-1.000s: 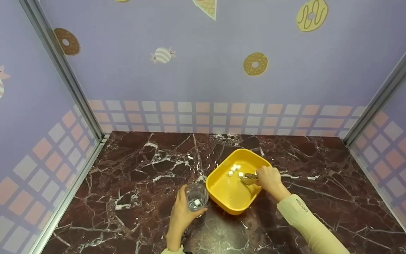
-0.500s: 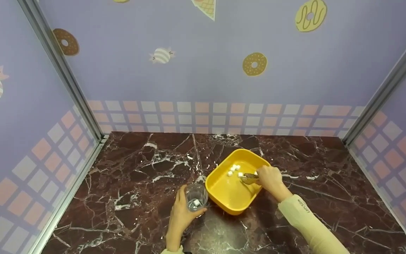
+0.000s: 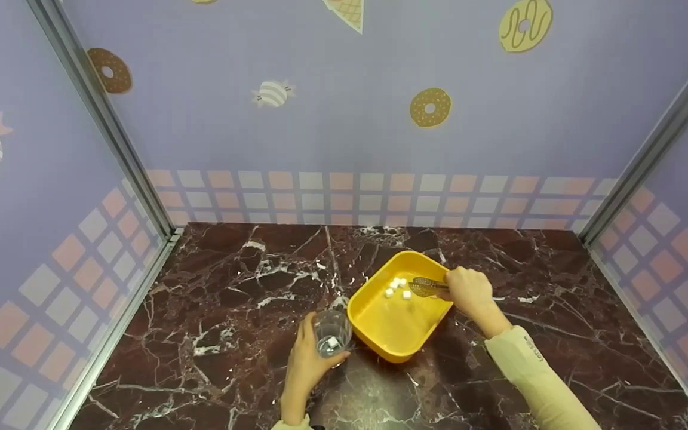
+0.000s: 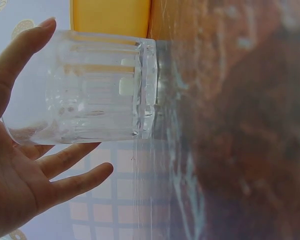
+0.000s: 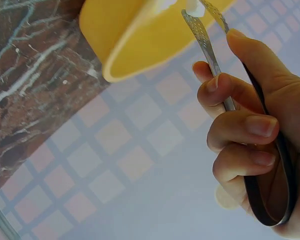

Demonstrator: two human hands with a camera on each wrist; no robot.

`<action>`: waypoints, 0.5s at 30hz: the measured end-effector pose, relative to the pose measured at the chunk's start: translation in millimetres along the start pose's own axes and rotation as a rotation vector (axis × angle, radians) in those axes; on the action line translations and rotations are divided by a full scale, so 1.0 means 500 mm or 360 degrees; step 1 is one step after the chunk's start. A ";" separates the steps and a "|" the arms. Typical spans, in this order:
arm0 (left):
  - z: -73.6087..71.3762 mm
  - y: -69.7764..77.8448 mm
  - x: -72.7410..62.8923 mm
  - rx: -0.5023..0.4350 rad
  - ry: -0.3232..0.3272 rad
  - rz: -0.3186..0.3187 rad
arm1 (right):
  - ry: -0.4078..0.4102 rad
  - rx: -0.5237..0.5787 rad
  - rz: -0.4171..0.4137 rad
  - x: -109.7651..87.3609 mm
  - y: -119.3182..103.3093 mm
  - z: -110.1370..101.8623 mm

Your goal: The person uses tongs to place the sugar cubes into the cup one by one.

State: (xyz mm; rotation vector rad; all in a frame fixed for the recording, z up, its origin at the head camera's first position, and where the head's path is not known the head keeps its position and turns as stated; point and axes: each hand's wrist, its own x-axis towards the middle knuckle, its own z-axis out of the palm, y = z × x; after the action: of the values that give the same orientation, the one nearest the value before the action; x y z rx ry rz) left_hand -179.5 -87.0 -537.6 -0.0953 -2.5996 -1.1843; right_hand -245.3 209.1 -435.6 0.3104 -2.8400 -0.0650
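My left hand [image 3: 306, 361] has its thumb and fingers round a clear ribbed glass [image 4: 97, 87], which stands upright on the table. A white cube [image 3: 332, 342] lies at the bottom of that glass. My right hand [image 3: 469, 292] grips metal tongs [image 3: 424, 287] with perforated tips, held over a yellow bin [image 3: 374, 341]. Between the tips, in the right wrist view, a white cube [image 5: 194, 8] shows, partly cut off by the frame edge. Several more white cubes [image 3: 407, 295] lie on the floor of the bin.
The table [image 3: 248, 322] is dark red-brown marble with white veins. A patterned back wall [image 3: 344, 119] and side walls enclose it. The bin stands close to the right of the glass, and its wall rises between the glass and the cubes.
My right hand has shifted up and to the right, with the tongs lifting from the right side of the bin. A cube beside the tongs no longer lies there. The left hand and glass stay put.
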 end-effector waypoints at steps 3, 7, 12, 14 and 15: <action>0.001 0.000 -0.001 0.0004 0.0048 0.0052 | -0.0030 0.0026 0.0011 0.000 0.002 -0.017; 0.001 0.001 -0.002 -0.0005 0.0064 0.0063 | -0.0024 0.0025 -0.0001 -0.002 -0.006 -0.044; 0.002 -0.002 -0.001 -0.0020 0.0011 -0.0009 | 0.0029 0.0026 -0.0055 -0.004 -0.037 -0.082; 0.002 -0.003 0.000 -0.0017 -0.0006 -0.0020 | 0.0051 0.0015 -0.0086 -0.006 -0.054 -0.095; 0.002 -0.002 -0.001 -0.0018 -0.0014 -0.0026 | 0.0059 0.0011 -0.0102 -0.008 -0.062 -0.102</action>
State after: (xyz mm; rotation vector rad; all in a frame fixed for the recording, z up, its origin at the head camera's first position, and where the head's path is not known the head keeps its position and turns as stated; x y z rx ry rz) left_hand -179.6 -87.1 -539.1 -0.0821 -2.6062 -1.2070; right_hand -220.9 178.7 -390.3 0.4000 -2.7939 -0.0617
